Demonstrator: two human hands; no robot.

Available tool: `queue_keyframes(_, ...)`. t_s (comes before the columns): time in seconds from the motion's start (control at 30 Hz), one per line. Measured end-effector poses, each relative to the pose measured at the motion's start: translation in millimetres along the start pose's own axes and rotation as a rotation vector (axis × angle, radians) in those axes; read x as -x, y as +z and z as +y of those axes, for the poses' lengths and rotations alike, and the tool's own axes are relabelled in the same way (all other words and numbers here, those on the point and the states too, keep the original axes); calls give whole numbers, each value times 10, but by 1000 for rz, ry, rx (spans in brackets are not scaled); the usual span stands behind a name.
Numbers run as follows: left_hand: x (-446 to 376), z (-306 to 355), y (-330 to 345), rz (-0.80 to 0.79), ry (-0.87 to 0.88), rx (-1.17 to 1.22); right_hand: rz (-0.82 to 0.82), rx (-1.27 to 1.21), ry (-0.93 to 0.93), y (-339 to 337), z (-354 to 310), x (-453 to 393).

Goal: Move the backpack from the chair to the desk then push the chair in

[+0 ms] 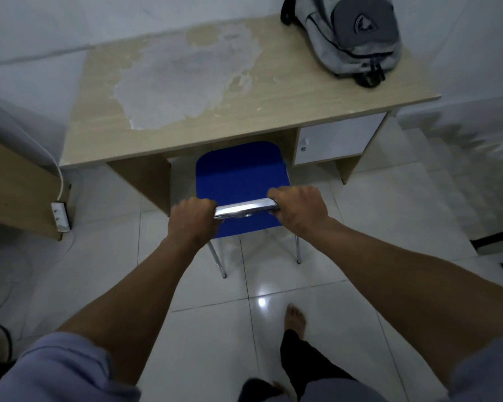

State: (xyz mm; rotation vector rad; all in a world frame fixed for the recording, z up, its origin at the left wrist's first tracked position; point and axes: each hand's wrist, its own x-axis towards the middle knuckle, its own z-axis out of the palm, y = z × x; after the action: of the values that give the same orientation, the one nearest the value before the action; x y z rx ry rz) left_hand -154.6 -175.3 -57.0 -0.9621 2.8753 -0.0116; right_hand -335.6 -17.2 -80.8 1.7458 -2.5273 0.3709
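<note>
Backpack (349,39) sits on the desk (273,91), up at 1 o'clock in the frame, at the desk's far right corner and close to the wall. It's grey with a darker front pocket, lying tilted, straps hanging toward the desk's near edge.

Chair (240,181) is at centre, blue seat partly tucked under the desk's front edge at 12 o'clock from the hands. The front of the seat is hidden under the desktop; the rear legs stand out on the white tile floor (375,227).

Both hands grip the shiny metal bar (246,208) at the top of the chair back. Left hand (193,220) is at the bar's 9 o'clock end, fingers curled tight around it. Right hand (299,210) is at the 3 o'clock end, fingers also wrapped closed on the bar. Arms are stretched forward, pale sleeves pushed up at the frame's bottom corners.

A bare foot (295,317) shows at 5 o'clock on the tiles. A white cabinet door (340,137) sits under the desk's right side. A power strip (60,216) lies at 9 o'clock beside another wooden piece of furniture (15,195).
</note>
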Motion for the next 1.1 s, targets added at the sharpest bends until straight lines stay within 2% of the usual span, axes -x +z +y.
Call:
queue_keyframes(0.33, -997, -50, -147, 3, -38, 25, 34, 21, 34, 43, 459, -961)
queue_keyframes(0.7, -2047, -419, -188, 30, 34, 51, 71, 27, 94, 197, 670, -1925)
queue_keyframes(0.9, -2202, -542, -152, 46, 92, -2, 100, 13, 18, 269, 796, -2030)
queue_keyframes(1.1, -2148, -418, -287, -54, 39, 62, -6, -76, 34, 171, 770, -2001)
